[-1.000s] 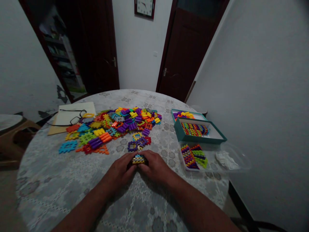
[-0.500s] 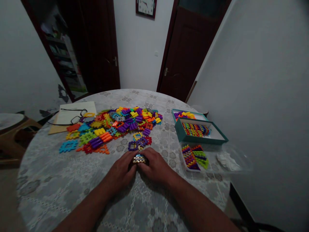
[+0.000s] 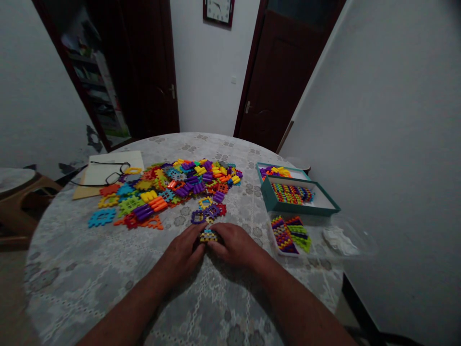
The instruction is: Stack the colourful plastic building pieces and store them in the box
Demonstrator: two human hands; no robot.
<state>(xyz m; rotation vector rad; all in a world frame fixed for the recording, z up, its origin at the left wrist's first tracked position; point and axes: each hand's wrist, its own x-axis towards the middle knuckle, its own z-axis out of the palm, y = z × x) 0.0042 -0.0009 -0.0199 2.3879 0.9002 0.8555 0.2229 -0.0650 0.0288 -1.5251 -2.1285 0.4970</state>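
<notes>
Both my hands rest on the round table [image 3: 72, 269] near its front middle. Between them sits a small stack of joined plastic pieces [image 3: 208, 236], yellow, blue and dark. My left hand [image 3: 183, 252] presses against its left side and my right hand [image 3: 234, 245] grips its right side, fingers curled round it. Just beyond the stack lie purple grid pieces [image 3: 206, 213]. A wide pile of loose coloured interlocking pieces [image 3: 165, 190] spreads across the table's middle and left.
A teal box [image 3: 298, 194] with assembled coloured rows stands at the right, with a clear tray [image 3: 324, 238] of more rows in front of it. Papers [image 3: 108, 170] with glasses [image 3: 111, 175] lie at the back left. A wooden stool [image 3: 21, 197] stands left of the table. Two dark doors are behind.
My hands have shifted slightly round the small stack and my right fingers have closed more over it. The stack stays in the same place.
</notes>
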